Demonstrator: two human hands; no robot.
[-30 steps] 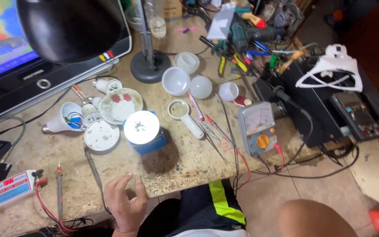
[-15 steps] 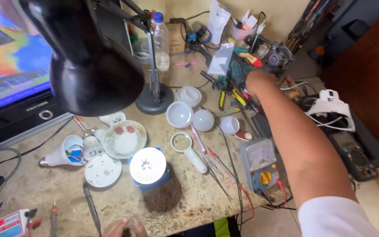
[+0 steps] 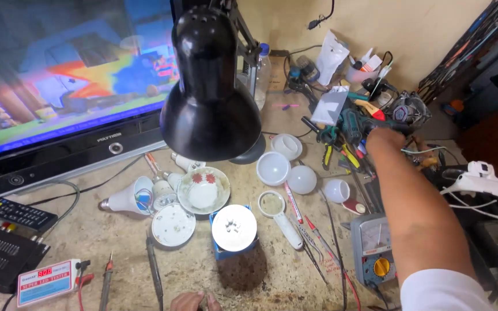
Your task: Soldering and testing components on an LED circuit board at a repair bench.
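- pile of hand tools (image 3: 347, 135) with green, yellow and red handles lies at the far right of the bench (image 3: 87, 242), below a grey pouch and a white bag near the wall.
- right hand (image 3: 384, 137) is stretched out over that pile, the arm crossing the right side of the bench; its fingers are turned away from the camera among the tools, so i cannot tell how far they are closed or whether they grip anything.
- left hand (image 3: 194, 300) shows only as knuckles at the bottom edge, resting at the near rim of the bench; its fingers are cut off by the frame and their state cannot be told.
- just beside the right forearm sit three white bulb domes (image 3: 273, 168), one of them open side up, and a smaller dome with a red cap next to it.
- analog multimeter (image 3: 373, 250) with a yellow dial lies under the forearm, its red and black probes (image 3: 312, 242) lying to its left.
- magnifying glass (image 3: 278, 214) with a white handle lies between the domes and the probes.
- round white led plate (image 3: 234, 227) rests on a blue box in the middle of the bench.
- to its left are a small bowl (image 3: 203, 190) with red flowers, a flat white disc and an opened bulb (image 3: 125, 198) lying on its side.
- black desk lamp (image 3: 211, 98) hangs over the middle, and a lit television (image 3: 64, 75) stands behind at left.
- small white tester (image 3: 47, 281) with a red display lies at the near left, near a remote control (image 3: 18, 214).
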